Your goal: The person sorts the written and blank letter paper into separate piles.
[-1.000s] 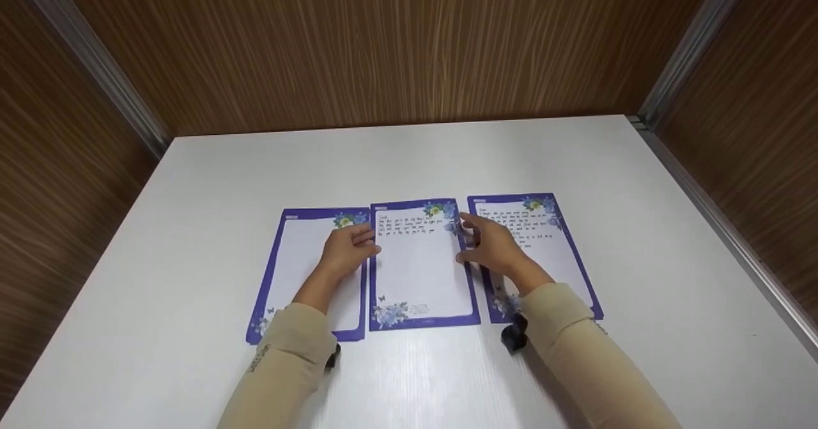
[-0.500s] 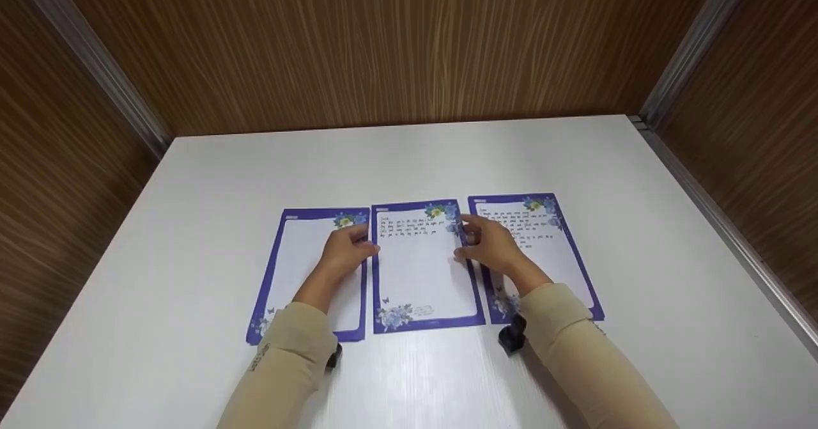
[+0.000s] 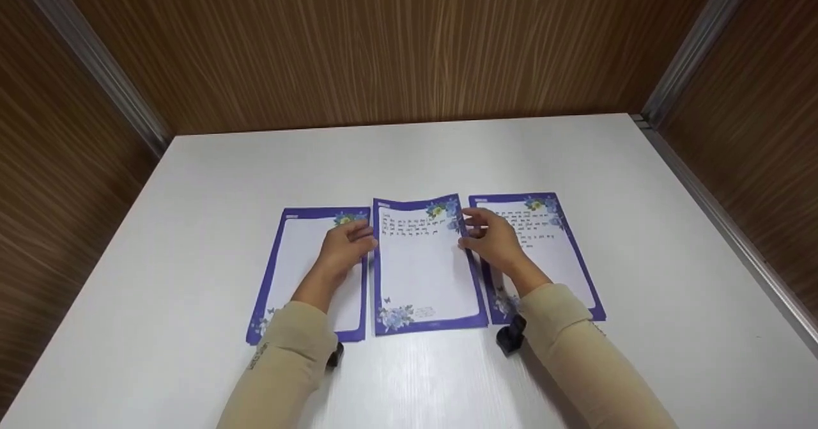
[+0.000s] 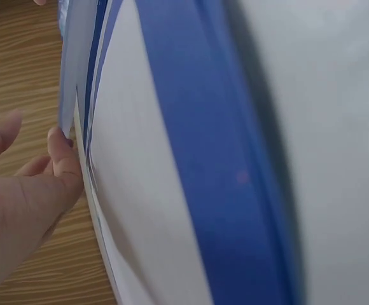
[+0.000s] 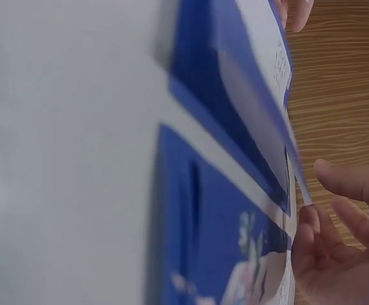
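Note:
In the head view, the middle sheet of letter paper [image 3: 425,275] has a purple border, blue flowers and a few handwritten lines at the top. My left hand [image 3: 345,250] holds its left edge, and my right hand [image 3: 498,240] holds the right edge. Its top edge bows upward. The right wrist view shows the raised sheet [image 5: 277,114] slanting over another blue-bordered sheet [image 5: 200,95], its edge at the fingers of my right hand [image 5: 347,238]. In the left wrist view, the lifted edge of the sheet [image 4: 75,70] meets the fingertips of my left hand [image 4: 32,197].
A bordered sheet without handwriting [image 3: 294,256] lies to the left, partly under my left forearm. On the right lies another sheet [image 3: 562,275] with more handwriting. All are on a white table [image 3: 409,160] enclosed by wood-grain panels [image 3: 409,45].
The middle sheet has shifted slightly right and its upper part has risen, its top edge now curved. The hands moved with it; the side sheets stayed put.

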`<state>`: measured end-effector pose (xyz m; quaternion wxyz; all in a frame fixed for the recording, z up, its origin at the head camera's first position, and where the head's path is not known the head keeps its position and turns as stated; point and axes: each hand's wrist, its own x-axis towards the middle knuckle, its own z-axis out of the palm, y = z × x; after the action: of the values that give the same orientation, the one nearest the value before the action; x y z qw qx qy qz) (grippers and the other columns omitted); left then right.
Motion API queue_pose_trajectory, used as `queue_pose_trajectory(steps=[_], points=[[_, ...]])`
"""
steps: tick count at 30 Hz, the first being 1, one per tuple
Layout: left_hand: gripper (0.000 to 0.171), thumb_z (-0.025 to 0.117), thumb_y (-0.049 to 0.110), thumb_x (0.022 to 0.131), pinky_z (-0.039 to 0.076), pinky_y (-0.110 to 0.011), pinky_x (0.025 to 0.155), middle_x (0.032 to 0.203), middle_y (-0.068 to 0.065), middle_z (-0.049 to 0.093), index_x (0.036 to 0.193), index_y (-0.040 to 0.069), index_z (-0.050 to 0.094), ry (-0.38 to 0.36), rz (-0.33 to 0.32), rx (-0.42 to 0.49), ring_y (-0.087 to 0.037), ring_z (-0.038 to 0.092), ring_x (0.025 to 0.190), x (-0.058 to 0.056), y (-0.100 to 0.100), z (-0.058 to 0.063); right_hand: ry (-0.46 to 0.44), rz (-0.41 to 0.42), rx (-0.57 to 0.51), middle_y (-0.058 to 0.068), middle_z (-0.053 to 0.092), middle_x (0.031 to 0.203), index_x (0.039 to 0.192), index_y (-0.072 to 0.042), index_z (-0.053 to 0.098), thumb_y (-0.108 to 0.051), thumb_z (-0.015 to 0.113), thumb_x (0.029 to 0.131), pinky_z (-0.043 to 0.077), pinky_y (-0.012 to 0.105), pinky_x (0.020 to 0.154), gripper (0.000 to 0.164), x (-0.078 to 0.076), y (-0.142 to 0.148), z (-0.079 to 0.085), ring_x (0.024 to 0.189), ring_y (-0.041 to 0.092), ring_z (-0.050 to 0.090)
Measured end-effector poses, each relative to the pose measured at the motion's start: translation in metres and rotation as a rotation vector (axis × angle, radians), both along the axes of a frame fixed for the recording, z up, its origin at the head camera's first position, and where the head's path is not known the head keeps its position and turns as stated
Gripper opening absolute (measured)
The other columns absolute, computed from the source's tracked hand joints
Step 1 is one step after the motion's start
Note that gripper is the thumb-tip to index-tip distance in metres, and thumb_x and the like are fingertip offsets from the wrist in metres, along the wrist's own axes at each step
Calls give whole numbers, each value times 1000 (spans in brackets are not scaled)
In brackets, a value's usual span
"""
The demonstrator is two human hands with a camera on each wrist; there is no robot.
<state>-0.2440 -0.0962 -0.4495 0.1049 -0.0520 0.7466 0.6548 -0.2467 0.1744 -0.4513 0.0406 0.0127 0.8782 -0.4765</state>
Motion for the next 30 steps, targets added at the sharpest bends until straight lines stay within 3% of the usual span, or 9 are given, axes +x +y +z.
queue_pose_trajectory(steps=[7, 15, 22, 30], points=[[48, 60, -7, 88, 50, -32, 88, 127, -18, 56, 135, -3, 50, 14, 32, 45, -26, 57, 111, -3, 6, 0, -32, -31, -167, 16, 55, 127, 139, -7, 48, 1, 69, 84, 51, 35, 87, 60, -1, 0, 0, 110, 27, 57], [63, 59, -17, 82, 54, -29, 67, 119, -17, 55, 139, 6, 48, 20, 50, 79, -22, 60, 93, -6, 12, -1, -103, -71, -352, 17, 57, 122, 138, -4, 48, 1, 65, 88, 53, 26, 77, 53, -3, 7, -2, 97, 21, 61], [59, 59, -16, 84, 55, -29, 71, 111, -17, 59, 138, 4, 48, 34, 60, 74, -22, 61, 92, -9, 23, 3, -147, -111, -327, 12, 59, 120, 135, -8, 53, -3, 65, 89, 52, 25, 77, 48, -6, 20, -2, 93, 19, 60], [50, 57, -14, 86, 56, -30, 73, 107, -16, 62, 134, 2, 52, 45, 72, 64, -23, 63, 90, -13, 39, 8, -150, -102, -316, 14, 60, 119, 135, -6, 53, -5, 65, 90, 49, 23, 71, 46, -7, 37, 1, 90, 18, 60]])
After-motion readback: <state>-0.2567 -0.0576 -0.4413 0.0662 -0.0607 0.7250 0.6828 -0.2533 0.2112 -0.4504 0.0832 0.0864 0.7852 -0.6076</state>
